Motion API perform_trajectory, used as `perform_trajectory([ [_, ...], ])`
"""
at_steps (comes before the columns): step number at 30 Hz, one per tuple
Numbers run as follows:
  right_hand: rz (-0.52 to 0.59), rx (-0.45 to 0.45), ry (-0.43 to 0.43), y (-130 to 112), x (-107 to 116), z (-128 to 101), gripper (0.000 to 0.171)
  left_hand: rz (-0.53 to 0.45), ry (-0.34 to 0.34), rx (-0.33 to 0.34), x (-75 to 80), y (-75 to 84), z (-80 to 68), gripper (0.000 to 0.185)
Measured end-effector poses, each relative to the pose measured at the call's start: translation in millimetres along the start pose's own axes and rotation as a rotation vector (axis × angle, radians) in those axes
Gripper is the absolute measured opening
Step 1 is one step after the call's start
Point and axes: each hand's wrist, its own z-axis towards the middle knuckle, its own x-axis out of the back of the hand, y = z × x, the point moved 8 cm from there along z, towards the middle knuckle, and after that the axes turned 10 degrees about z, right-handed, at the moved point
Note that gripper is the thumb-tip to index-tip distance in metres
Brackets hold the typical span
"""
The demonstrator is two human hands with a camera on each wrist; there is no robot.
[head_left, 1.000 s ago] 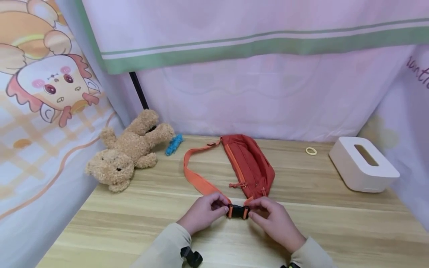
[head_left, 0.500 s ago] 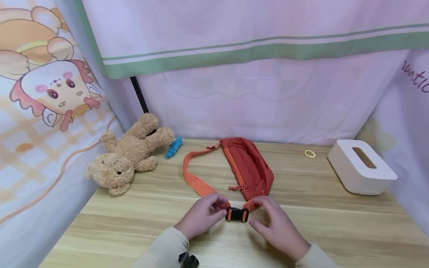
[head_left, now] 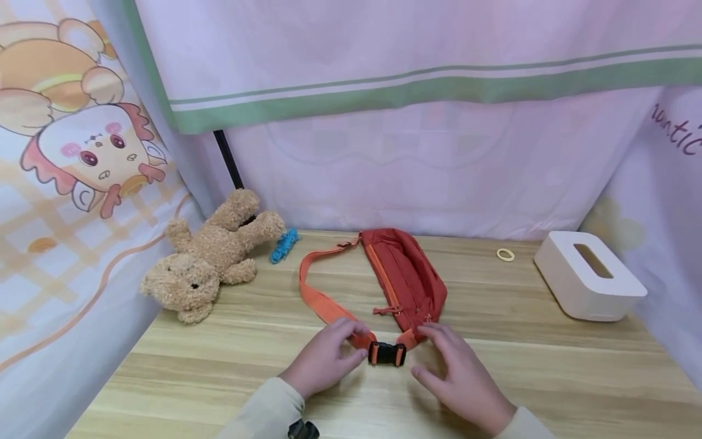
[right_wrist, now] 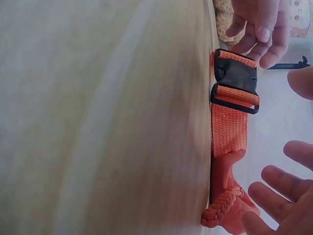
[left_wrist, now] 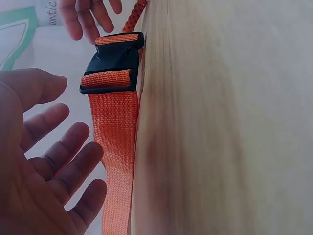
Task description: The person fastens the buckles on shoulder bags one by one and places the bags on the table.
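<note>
A red waist bag (head_left: 406,277) lies on the wooden table with its orange strap (head_left: 323,299) looped out to the left. At the near end, the black side-release buckle (head_left: 387,353) is fastened, its two halves joined, as the left wrist view also shows for the buckle (left_wrist: 111,61). My left hand (head_left: 325,358) hovers just left of the buckle, fingers relaxed and holding nothing. On the other side my right hand (head_left: 466,377) is spread near the bag's lower end, apart from the buckle. A braided zipper pull (right_wrist: 224,205) hangs from the bag in the right wrist view.
A brown teddy bear (head_left: 214,253) lies at the left by the printed curtain, with a bundle of blue cord (head_left: 284,246) near its foot. Back right are a pale yellow ring (head_left: 505,255) and a white tissue box (head_left: 589,283). A curtain (head_left: 417,164) hangs behind the table.
Both hands have let go of the buckle and drawn apart, the right one farther to the right. The buckle stays fastened on the table. The head view has tilted slightly upward.
</note>
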Motion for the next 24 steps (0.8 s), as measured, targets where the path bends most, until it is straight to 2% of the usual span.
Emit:
perform_trajectory([
  [17,-0.058,0.022,0.049,8,11,-1,0.059,0.133,0.061,-0.069,10.1,-0.1,-3.3,0.029],
  [21,-0.075,0.011,0.046,10,13,-2,0.057,0.152,0.068,-0.067,11.3,-1.3,-4.3,0.028],
  [24,-0.091,0.042,0.059,8,16,-3,0.055,0.165,0.071,-0.060,12.6,-3.0,-5.2,0.028],
])
